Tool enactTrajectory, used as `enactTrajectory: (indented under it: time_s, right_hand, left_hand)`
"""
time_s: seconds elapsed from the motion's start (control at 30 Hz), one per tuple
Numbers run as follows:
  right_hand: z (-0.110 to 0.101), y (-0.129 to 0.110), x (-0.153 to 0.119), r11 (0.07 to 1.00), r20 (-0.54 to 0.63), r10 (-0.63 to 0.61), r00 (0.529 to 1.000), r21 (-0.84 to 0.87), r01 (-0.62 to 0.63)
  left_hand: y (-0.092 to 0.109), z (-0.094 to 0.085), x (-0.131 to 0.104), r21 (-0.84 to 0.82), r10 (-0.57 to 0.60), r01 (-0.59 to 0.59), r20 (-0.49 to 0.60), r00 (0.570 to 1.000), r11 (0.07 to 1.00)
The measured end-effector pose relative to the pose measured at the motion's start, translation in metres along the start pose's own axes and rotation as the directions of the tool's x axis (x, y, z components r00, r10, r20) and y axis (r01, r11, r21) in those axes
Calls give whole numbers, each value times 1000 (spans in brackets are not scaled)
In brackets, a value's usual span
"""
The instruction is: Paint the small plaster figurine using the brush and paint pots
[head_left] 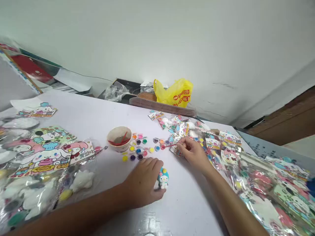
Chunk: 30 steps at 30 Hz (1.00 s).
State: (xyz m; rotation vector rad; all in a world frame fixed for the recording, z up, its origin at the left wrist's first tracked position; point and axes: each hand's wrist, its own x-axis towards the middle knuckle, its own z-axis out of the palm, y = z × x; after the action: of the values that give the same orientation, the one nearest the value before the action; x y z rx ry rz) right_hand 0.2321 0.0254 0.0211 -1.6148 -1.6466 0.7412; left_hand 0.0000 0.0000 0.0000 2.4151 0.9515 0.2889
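My left hand [145, 180] is closed round a small painted figurine [163, 179], white with a blue hood and a yellow dot on top, held upright just over the white table [177, 209]. Between thumb and fingers, my right hand [190, 149] pinches a thin red paintbrush [171, 145]. Its tip points left, at a small red paint pot [162, 147]. Several little paint pots [138, 151] in many colours stand in strips to the left of the brush. Beside them is a paper cup [119, 138] holding liquid and red sticks or brushes.
Clear bags with white figurines [82, 180] and printed cards crowd the left side. More packed kits [261, 180] cover the right side. At the back edge, a yellow plastic bag [174, 93] stands behind a brown strip [162, 107], near crumpled clear plastic [116, 91] and the wall.
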Motion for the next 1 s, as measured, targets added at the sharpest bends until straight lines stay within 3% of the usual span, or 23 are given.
enactTrajectory:
  time_s: [0.27, 0.5, 1.0]
  right_hand:
    - [-5, 2, 2, 993, 1, 30, 1000, 118, -29]
    - [-2, -9, -4, 997, 14, -46, 999, -64, 47]
    - [-3, -16, -6, 972, -15, -109, 994, -210, 103]
  left_hand:
    - [3, -3, 1, 14, -3, 3, 1, 1000, 1000]
    - [2, -3, 1, 10, -8, 8, -1, 1000, 1000]
    - [2, 3, -2, 4, 22, -22, -65, 998, 1000]
